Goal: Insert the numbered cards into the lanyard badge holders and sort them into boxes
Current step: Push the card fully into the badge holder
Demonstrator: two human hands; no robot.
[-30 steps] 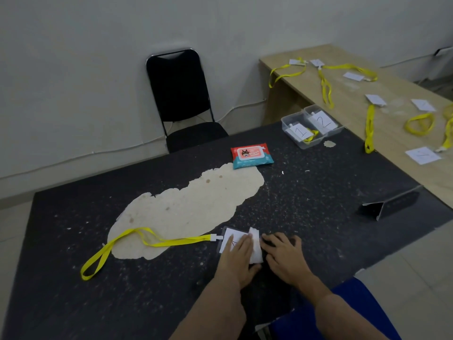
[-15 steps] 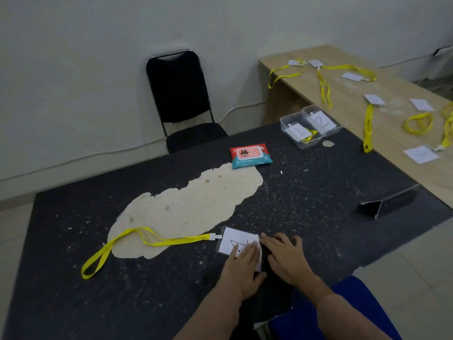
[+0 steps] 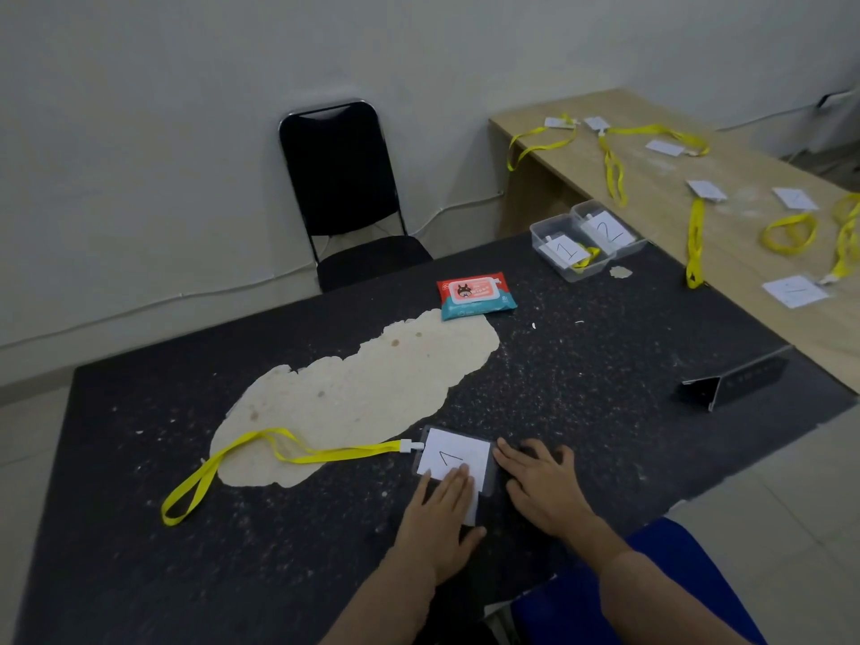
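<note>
Dark speckled tabletop point(image 3: 581, 388) with pale worn patch point(image 3: 363, 393), black chair point(image 3: 344, 179) against white wall behind; at near edge, card point(image 3: 453, 451) marked 1 lies partway in badge holder point(image 3: 489, 472), left hand point(image 3: 442, 519) fingers pressing flat on it, right hand point(image 3: 542, 486) fingers flat, released, just beside.

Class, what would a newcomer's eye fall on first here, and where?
Two hands at the near edge of the dark table: the left hand presses a white card marked 1 against a badge holder, the right hand lies flat beside it. A yellow lanyard trails left over a pale patch.
</note>
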